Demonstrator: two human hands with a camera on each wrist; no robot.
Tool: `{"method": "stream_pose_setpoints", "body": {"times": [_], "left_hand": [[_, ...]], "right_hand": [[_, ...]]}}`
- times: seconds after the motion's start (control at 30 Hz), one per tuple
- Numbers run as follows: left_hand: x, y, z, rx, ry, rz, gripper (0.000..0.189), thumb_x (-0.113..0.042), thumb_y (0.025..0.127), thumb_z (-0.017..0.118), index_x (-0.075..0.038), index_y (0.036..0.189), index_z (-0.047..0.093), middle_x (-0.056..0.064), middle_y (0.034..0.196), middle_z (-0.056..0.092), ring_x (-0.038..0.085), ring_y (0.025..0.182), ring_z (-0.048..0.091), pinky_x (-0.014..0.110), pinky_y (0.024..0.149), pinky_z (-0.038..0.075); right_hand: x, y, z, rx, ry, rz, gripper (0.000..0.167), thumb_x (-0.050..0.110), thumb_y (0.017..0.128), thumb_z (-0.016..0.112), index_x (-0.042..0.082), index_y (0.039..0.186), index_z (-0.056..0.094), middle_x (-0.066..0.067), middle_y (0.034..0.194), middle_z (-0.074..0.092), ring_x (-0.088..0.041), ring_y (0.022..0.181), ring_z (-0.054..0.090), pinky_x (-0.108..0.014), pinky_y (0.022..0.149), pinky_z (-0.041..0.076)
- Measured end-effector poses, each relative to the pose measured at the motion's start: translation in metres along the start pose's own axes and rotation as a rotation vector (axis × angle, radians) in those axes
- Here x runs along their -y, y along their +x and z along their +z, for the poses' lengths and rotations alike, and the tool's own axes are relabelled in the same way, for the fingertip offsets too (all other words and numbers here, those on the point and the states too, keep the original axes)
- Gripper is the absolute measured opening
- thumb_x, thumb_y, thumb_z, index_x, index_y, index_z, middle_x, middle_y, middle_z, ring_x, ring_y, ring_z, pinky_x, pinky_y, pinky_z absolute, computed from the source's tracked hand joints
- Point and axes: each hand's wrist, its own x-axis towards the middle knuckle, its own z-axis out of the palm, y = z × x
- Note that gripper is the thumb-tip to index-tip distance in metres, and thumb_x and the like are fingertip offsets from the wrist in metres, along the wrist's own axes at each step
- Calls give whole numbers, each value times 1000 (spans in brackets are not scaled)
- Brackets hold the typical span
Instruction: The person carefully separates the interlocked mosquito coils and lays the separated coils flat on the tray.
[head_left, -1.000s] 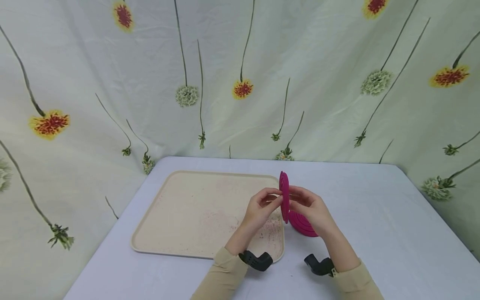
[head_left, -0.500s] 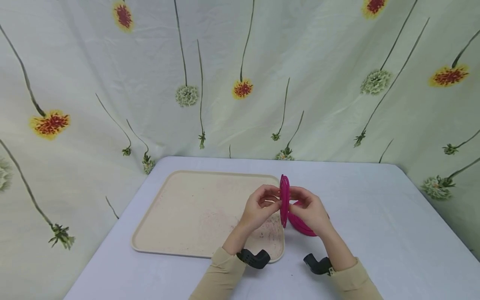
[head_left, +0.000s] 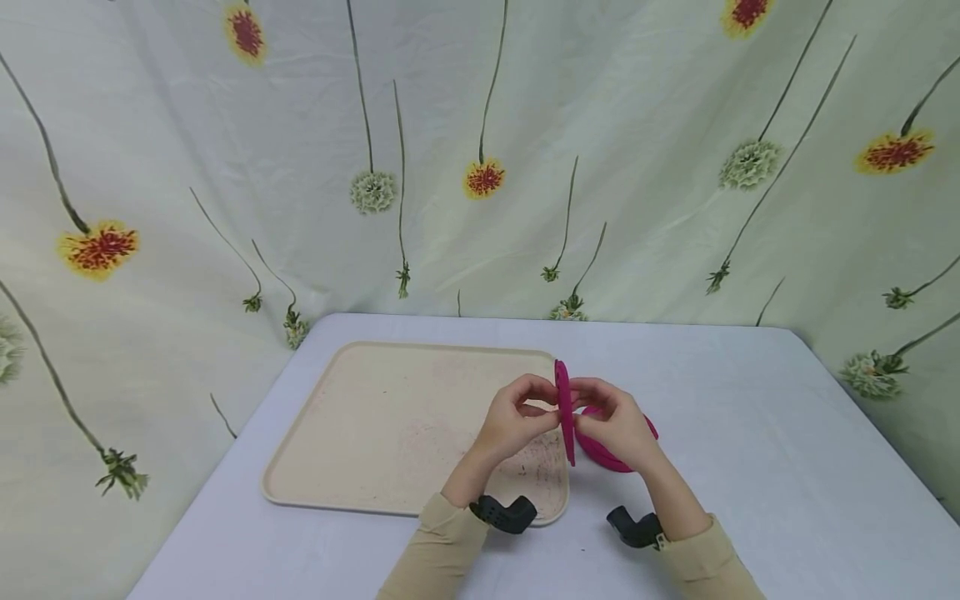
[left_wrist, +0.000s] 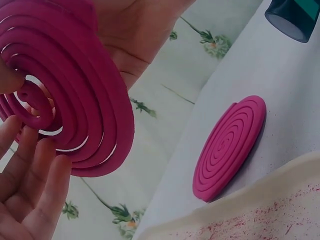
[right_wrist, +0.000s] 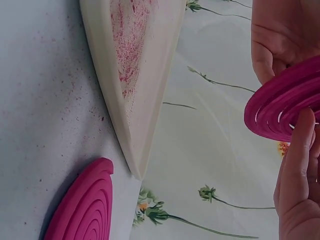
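A flat magenta spiral coil, rolled from a clay-like rope, is held on edge above the tray's right side. My left hand pinches it from the left, fingertips near its centre. From the other side my right hand grips it between thumb and fingers. Narrow gaps show between several turns of this coil in the left wrist view, and its centre turn stands loose. A second magenta coil lies flat on the table beneath my right hand, partly hidden; its turns sit tight together.
A beige tray with a raised rim lies left of the coils, speckled with pink crumbs at its right end. The white-covered table extends right. Flowered cloth hangs behind. Black camera mounts sit on both wrists.
The held coil and both hands have come slightly lower and nearer; the coil's top now leans a little left. More of the second coil shows beyond my right hand.
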Motion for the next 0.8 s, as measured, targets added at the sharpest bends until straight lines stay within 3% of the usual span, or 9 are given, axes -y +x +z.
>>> {"method": "stream_pose_setpoints", "body": {"times": [0.13, 0.3, 0.53, 0.8], "left_hand": [[2, 0, 0, -1, 8, 33, 27, -4, 80, 69, 0, 104, 58, 13, 100, 61, 23, 93, 59, 33, 79, 54], [1, 1, 1, -41, 48, 50, 23, -6, 80, 68, -2, 101, 60, 12, 98, 61, 21, 101, 55, 45, 92, 47], [-36, -5, 4, -38, 40, 14, 20, 2, 80, 65, 9, 97, 57, 25, 96, 59, 34, 106, 54, 57, 98, 38], [-36, -6, 7, -29, -19, 20, 24, 4, 80, 63, 12, 101, 54, 29, 100, 56, 40, 105, 53, 57, 92, 43]], "right_hand": [[0, 0, -2, 20, 8, -18, 44, -1, 75, 62, 0, 119, 58, -13, 100, 62, -26, 95, 57, -28, 76, 53], [2, 0, -5, 3, -6, -27, 43, 0, 75, 63, 0, 118, 58, -13, 99, 61, -28, 94, 58, -29, 78, 53], [6, -1, -5, 17, -2, -35, 42, -1, 75, 64, -1, 117, 58, -13, 97, 60, -31, 92, 60, -31, 81, 53], [4, -1, -7, 33, -25, -77, 43, 1, 76, 70, 0, 117, 57, -13, 98, 59, -30, 96, 57, -51, 87, 49]]}}
